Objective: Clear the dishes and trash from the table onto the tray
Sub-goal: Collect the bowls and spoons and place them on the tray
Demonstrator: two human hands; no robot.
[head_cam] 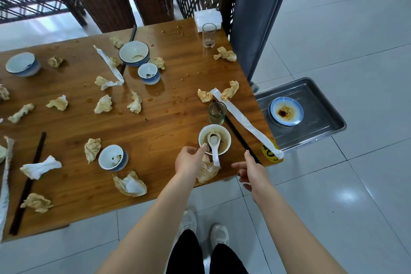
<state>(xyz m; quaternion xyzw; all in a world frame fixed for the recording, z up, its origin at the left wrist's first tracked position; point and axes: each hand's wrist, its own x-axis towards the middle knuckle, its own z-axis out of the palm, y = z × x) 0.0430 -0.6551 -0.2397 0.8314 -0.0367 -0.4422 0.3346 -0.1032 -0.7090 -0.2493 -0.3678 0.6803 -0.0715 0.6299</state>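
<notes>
A white bowl [223,138] with a white spoon [214,145] in it stands near the front right corner of the wooden table [155,118]. My left hand [189,161] is at the bowl's near-left rim, fingers curled onto it. My right hand [250,171] hovers at the table's corner, thumb spread, index fingertip at the near end of black chopsticks [239,134]. A metal tray [320,98] right of the table holds a blue-rimmed saucer [286,111]. Crumpled napkins, such as one [208,170] under my left hand, litter the table.
Further items on the table: a small glass [217,113], a tall glass [209,35], blue bowls [134,53] [23,64], cups [149,73] [112,157], paper chopstick sleeves [246,121], more chopsticks [27,182] and a napkin stack [208,19]. Wicker stands and a lattice screen stand behind.
</notes>
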